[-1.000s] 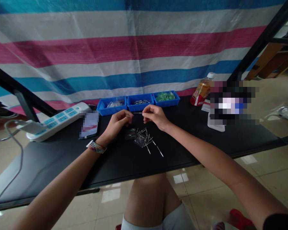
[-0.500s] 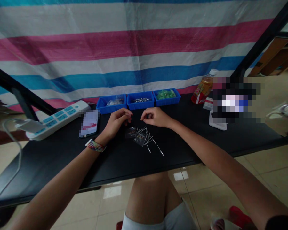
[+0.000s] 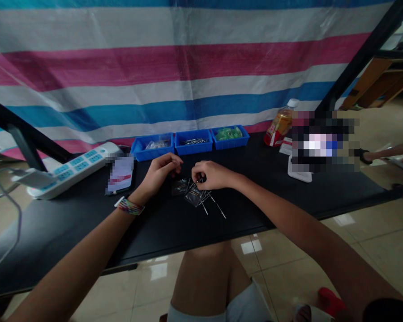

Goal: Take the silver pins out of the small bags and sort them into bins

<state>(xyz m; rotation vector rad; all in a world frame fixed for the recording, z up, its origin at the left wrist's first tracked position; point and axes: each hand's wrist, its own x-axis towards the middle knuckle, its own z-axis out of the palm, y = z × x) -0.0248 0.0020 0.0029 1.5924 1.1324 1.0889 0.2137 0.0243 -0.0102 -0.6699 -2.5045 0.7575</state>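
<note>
My left hand [image 3: 161, 172] hovers just above the black table [image 3: 87, 223], thumb and fingertips pinched together; nothing shows between them. My right hand [image 3: 212, 175] is curled down onto a loose pile of thin metal pins [image 3: 208, 201], its fingertips closed on a pin at the top of the pile. Two small clear plastic bags [image 3: 192, 197] lie beside the pins, between my hands. A striped band sits on my left wrist [image 3: 129, 205].
Three blue bins stand in a row at the back: one with clear bags [image 3: 152, 148], one with metal pins [image 3: 194, 142], one with green parts [image 3: 230, 136]. A white power strip [image 3: 74, 172] and a phone [image 3: 120, 175] lie left. A bottle [image 3: 280, 124] stands right.
A second ago both hands held one pin up between them. The hands have parted, and my right hand has dropped onto the pile of pins; my left hand stayed close by.
</note>
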